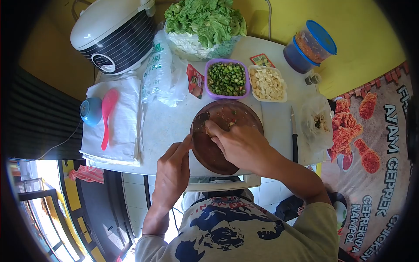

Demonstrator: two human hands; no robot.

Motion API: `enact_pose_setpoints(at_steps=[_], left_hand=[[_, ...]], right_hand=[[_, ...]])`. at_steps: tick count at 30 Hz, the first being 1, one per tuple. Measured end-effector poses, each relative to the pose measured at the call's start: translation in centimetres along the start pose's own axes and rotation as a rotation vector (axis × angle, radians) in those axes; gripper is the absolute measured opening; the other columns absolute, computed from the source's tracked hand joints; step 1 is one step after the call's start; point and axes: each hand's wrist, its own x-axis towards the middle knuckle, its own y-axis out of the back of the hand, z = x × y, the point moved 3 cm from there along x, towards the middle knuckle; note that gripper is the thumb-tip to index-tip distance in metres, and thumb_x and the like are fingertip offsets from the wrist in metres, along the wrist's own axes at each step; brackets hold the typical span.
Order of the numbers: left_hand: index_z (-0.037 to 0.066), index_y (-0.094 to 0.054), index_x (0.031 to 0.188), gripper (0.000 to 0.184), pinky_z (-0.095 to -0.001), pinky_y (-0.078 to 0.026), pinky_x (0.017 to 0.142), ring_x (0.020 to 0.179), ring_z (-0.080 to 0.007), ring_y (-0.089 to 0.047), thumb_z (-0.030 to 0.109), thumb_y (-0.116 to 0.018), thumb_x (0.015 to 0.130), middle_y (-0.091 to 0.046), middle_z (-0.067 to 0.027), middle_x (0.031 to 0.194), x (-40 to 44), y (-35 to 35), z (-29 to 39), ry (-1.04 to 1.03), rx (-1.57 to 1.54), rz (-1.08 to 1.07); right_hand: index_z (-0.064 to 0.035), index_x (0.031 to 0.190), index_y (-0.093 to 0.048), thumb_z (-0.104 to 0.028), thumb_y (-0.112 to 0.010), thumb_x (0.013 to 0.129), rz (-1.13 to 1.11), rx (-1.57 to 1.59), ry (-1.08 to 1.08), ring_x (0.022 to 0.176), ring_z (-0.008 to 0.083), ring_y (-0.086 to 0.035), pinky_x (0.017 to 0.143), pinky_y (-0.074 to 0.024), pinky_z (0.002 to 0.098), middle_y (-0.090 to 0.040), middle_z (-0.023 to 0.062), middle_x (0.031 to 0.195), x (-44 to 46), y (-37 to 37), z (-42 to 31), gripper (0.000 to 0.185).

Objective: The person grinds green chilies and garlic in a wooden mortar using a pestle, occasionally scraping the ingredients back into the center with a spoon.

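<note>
A round brown mortar [248, 118] sits at the front edge of the white table, with small red and pale bits inside. My left hand [172, 168] is closed at its left rim, its fingertips on what looks like the handle of a dark spoon [201, 117]; the spoon's rounded end lies over the inside of the bowl. Over the mortar, my right hand [240, 146] has its fingers curled down beside the spoon. What those fingers hold, if anything, is hidden beneath the hand.
Behind the mortar stand a purple tub of cut green chillies [227, 78] and a tray of peeled garlic [267, 84]. A knife [294, 135] and a plastic bag [317, 118] lie right. Leftward are a pink rice paddle [107, 118], blue bowl [91, 112] and rice cooker [113, 37].
</note>
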Motion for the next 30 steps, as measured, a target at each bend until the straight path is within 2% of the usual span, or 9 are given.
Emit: enact_pose_setpoints(at_steps=[7,10,12,13,16,17,21,25,30], left_hand=[[-0.007,-0.065,0.132,0.038,-0.0444,-0.059,0.079,0.094,-0.0427,-0.074,-0.013,-0.056,0.095,-0.072,-0.0253,0.107,-0.1,0.1,-1.0,0.001,0.025,-0.038],[-0.008,-0.065,0.132,0.038,-0.0452,-0.059,0.079,0.094,-0.0428,-0.074,-0.012,-0.056,0.095,-0.072,-0.0255,0.107,0.6,-0.6,-0.6,-0.099,0.037,-0.039],[-0.009,-0.065,0.131,0.039,-0.0453,-0.059,0.080,0.094,-0.0426,-0.074,-0.013,-0.056,0.094,-0.072,-0.0253,0.106,0.7,-0.7,-0.6,-0.123,0.041,-0.044],[-0.009,-0.065,0.131,0.039,-0.0453,-0.059,0.080,0.094,-0.0426,-0.074,-0.013,-0.056,0.094,-0.072,-0.0253,0.106,0.6,-0.6,-0.5,-0.123,0.038,-0.037],[-0.010,-0.064,0.131,0.038,-0.0452,-0.059,0.079,0.094,-0.0426,-0.074,-0.014,-0.056,0.093,-0.072,-0.0249,0.105,0.3,-0.8,-0.5,-0.094,0.033,-0.036],[-0.010,-0.064,0.131,0.038,-0.0451,-0.059,0.079,0.094,-0.0425,-0.074,-0.014,-0.056,0.093,-0.072,-0.0249,0.105,0.3,-0.9,-0.5,-0.085,0.033,-0.034],[-0.011,-0.065,0.130,0.038,-0.0452,-0.059,0.079,0.094,-0.0422,-0.074,-0.014,-0.056,0.093,-0.072,-0.0246,0.104,0.5,-0.9,-0.1,-0.106,0.038,-0.026],[-0.011,-0.065,0.130,0.038,-0.0450,-0.060,0.079,0.093,-0.0420,-0.074,-0.014,-0.056,0.093,-0.072,-0.0249,0.104,0.6,-0.8,-0.2,-0.130,0.050,-0.025],[-0.010,-0.065,0.131,0.038,-0.0449,-0.060,0.079,0.093,-0.0422,-0.074,-0.013,-0.056,0.094,-0.072,-0.0247,0.104,0.4,-0.2,-0.1,-0.077,0.050,-0.002]], right_hand=[[-0.0084,0.143,-0.059,-0.026,-0.057,0.105,-0.010,-0.009,-0.011,0.068,0.0404,-0.073,0.064,-0.0589,0.0509,-0.070,0.0226,0.071,-0.6,-0.7,0.5,0.042],[-0.0114,0.146,-0.059,-0.026,-0.061,0.103,0.039,0.117,0.051,0.068,0.0416,-0.071,0.065,-0.0585,0.0526,-0.072,0.0214,0.079,-0.1,-0.8,2.3,0.045],[-0.0175,0.151,-0.055,-0.028,-0.063,0.104,0.386,0.058,0.234,0.067,0.0431,-0.070,0.065,-0.0568,0.0516,-0.074,0.0179,0.093,-1.8,0.0,2.7,0.049],[-0.0228,0.156,-0.049,-0.031,-0.065,0.103,0.216,0.042,0.082,0.066,0.0380,-0.070,0.059,-0.0560,0.0487,-0.071,0.0143,0.095,-3.3,0.6,2.2,0.056],[-0.0260,0.158,-0.046,-0.034,-0.066,0.102,0.155,-0.051,0.058,0.065,0.0323,-0.070,0.051,-0.0537,0.0444,-0.066,0.0114,0.086,-6.9,0.5,1.0,0.060],[-0.0309,0.158,-0.047,-0.037,-0.068,0.101,0.179,-0.117,0.103,0.064,0.0258,-0.071,0.045,-0.0513,0.0398,-0.065,0.0102,0.085,-7.6,0.1,0.7,0.062],[-0.0383,0.156,-0.049,-0.036,-0.072,0.096,0.146,-0.282,0.154,0.066,0.0225,-0.072,0.044,-0.0505,0.0377,-0.065,0.0072,0.086,-8.2,-1.6,0.2,0.065],[-0.0384,0.156,-0.050,-0.036,-0.073,0.095,0.257,-0.319,0.156,0.069,0.0240,-0.073,0.046,-0.0517,0.0381,-0.065,0.0073,0.089,-6.2,-1.8,0.7,0.065],[-0.0379,0.154,-0.053,-0.031,-0.073,0.096,0.316,-0.044,0.147,0.072,0.0236,-0.069,0.054,-0.0542,0.0367,-0.065,0.0053,0.092,-6.4,0.4,3.1,0.062]])
